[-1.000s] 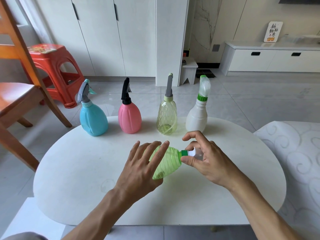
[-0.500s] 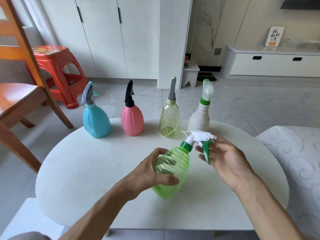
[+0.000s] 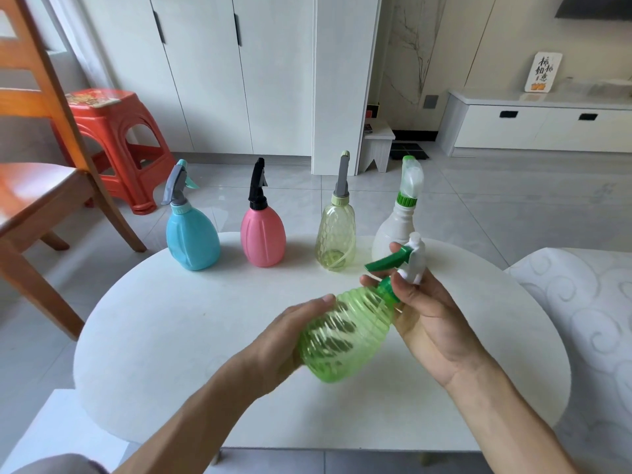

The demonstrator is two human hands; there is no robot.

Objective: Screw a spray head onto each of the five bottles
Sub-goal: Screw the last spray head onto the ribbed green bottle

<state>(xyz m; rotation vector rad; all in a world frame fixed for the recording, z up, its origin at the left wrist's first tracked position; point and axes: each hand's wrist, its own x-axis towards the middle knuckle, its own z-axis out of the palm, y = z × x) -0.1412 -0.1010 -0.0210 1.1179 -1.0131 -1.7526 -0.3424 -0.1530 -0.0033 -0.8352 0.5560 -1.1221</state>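
We are finishing the last of five: our left hand (image 3: 290, 340) is gripping the green bottle (image 3: 345, 333) above the bench (image 3: 164, 330), while our right hand (image 3: 424, 313) is pinching its spray head (image 3: 407, 261). At twelve o'clock, four capped bottles (image 3: 261, 234) are standing.

**Mostly Plastic, Glossy and Matt**

Showing translucent ribbed plastic, glossy, in the green bottle (image 3: 345, 333); opaque smooth plastic in the blue bottle (image 3: 192, 241) and pink bottle (image 3: 262, 238); clear yellowish plastic with a honeycomb texture in the yellow bottle (image 3: 335, 234); milky plastic in the white bottle (image 3: 388, 236). Looking matt and smooth across the white table (image 3: 171, 330); glossy varnished wood on the chair (image 3: 41, 196); shiny red plastic on the stool (image 3: 113, 131).
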